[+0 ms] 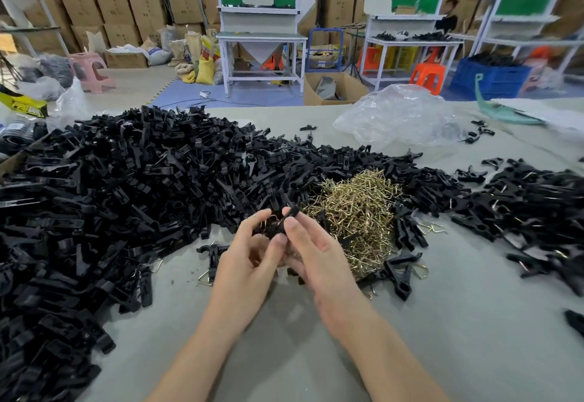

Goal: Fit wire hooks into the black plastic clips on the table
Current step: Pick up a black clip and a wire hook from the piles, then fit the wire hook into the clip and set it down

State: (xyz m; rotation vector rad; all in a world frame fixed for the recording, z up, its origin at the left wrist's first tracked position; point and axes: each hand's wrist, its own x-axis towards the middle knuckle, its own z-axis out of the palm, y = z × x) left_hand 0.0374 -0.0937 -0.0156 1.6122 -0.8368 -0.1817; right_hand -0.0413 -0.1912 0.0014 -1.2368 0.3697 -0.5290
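Two hands are held close together above the bench (284, 344). One black clip (288, 216) is pinched between the fingers (298, 228) of the right hand (319, 254) and the curled fingers of the left hand (249, 253); a bit of gold wire is seen beside it. A small heap of wire hooks (357, 212) lies just behind the right hand, touching the large heap of clips (126, 196) at the left. Another pile of clips (537, 202) lies at the right.

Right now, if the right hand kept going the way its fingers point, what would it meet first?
The right hand pinches a black clip at its fingertips; beyond that, probably the big pile of clips ahead-left, though depth is unclear.
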